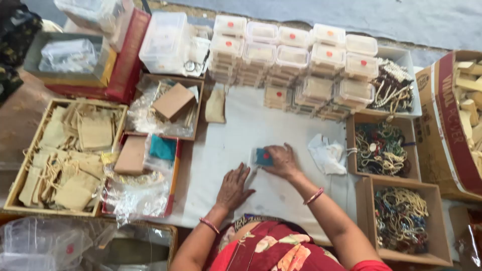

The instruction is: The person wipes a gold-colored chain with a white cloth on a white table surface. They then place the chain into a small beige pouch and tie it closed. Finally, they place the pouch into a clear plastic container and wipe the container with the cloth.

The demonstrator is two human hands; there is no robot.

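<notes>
My right hand presses down on a small clear plastic packet with a teal pad inside, lying on the white table cover. My left hand rests flat on the cover just below and left of the packet, fingers spread, holding nothing. Both wrists wear pink bangles. A crumpled white plastic bag lies just right of my right hand.
Stacks of clear lidded boxes stand at the back. Cardboard boxes of beaded bracelets sit on the right. A tray of beige cloth pouches lies on the left, beside boxes of plastic bags and a teal pad.
</notes>
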